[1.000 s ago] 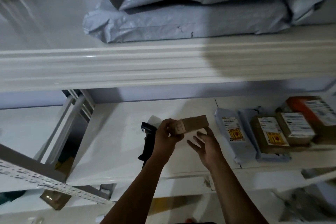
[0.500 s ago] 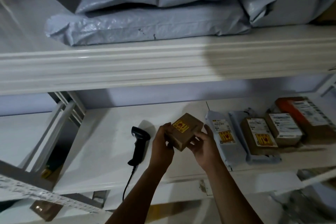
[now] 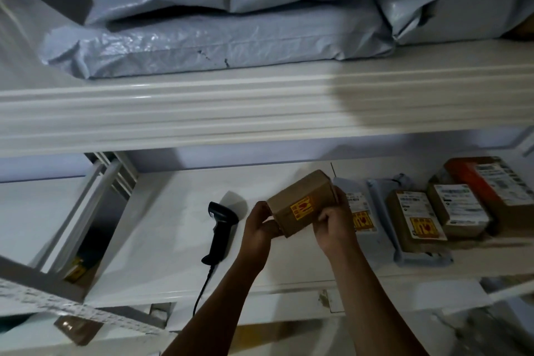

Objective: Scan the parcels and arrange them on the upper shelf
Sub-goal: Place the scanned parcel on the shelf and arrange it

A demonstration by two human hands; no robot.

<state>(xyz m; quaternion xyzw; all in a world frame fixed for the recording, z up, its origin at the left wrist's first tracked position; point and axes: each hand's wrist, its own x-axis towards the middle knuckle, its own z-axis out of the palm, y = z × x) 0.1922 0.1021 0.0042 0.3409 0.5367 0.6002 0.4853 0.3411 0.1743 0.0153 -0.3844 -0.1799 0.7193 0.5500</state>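
Bearing a yellow-and-red sticker (image 3: 302,208), tilted brown cardboard parcel (image 3: 315,186).

A perforated rail (image 3: 43,295) crosses the lower-left corner.

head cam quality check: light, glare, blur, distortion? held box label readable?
Head view: dim, bluish light; a soft shadow darkens the right part of the upper shelf lip; sheen glints on the grey mailers; wide-angle bowing curves that lip; bottom corners smear; the box, held by left hand and right hand, is fairly sharp, but print on its yellow sticker is too small to read.
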